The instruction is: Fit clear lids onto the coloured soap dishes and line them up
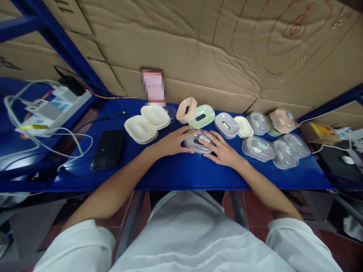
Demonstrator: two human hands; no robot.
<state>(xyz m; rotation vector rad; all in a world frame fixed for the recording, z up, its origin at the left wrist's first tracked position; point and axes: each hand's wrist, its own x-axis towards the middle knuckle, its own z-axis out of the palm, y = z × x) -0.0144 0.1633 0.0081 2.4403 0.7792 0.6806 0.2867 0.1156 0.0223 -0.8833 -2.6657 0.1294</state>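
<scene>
- Midway along the blue table (pixel 181 175), between the 2 hands, I find the grey soap dish (pixel 195 149) with a clear cover (pixel 204 139) over it.
- The left hand (pixel 175 142) curves round the dish's left end, thumb low on the near side, fingers reaching along the far side; I read it as holding the dish.
- The right hand (pixel 221 149) has its fingers part-spread and bent over the cover's right end, gripping from above and the side.
- I judge the step in hand to be seating the cover; whether its rim is fully down, I cannot tell.
- To my eye, the next move calls for even pressure from both hands, keeping the dish flat.
- Just beyond, I see 1 tilted peach soap dish (pixel 182 113) and 1 green soap dish (pixel 209 114), both uncovered.
</scene>
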